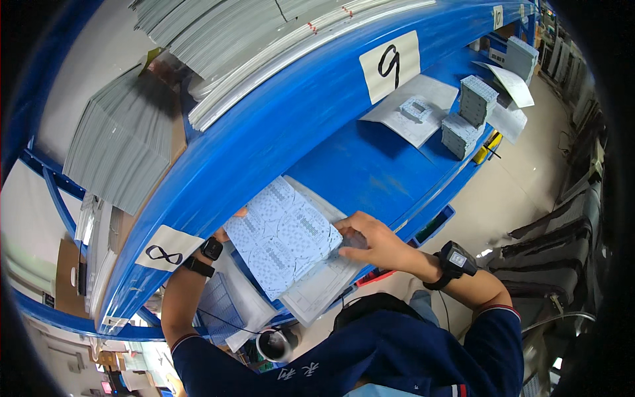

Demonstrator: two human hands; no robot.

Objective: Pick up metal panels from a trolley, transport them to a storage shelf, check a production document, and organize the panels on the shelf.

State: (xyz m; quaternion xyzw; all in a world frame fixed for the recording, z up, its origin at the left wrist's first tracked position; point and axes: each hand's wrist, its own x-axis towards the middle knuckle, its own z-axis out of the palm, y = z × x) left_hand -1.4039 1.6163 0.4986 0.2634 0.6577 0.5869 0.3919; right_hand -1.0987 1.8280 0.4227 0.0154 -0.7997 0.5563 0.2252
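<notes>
Pulling stage: the right hand [370, 241] fingers pinch the patterned sheet [281, 235] at the blue shelf [357, 165] edge, left hand [228, 231] fingers hidden behind it; next it needs sliding clear

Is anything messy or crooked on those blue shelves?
A bit. On the blue shelf, loose paper sheets lie at odd angles under the small grey stacks, and one sheet sticks out over the edge. The patterned sheet in the right hand is tilted, not damaged.
</notes>
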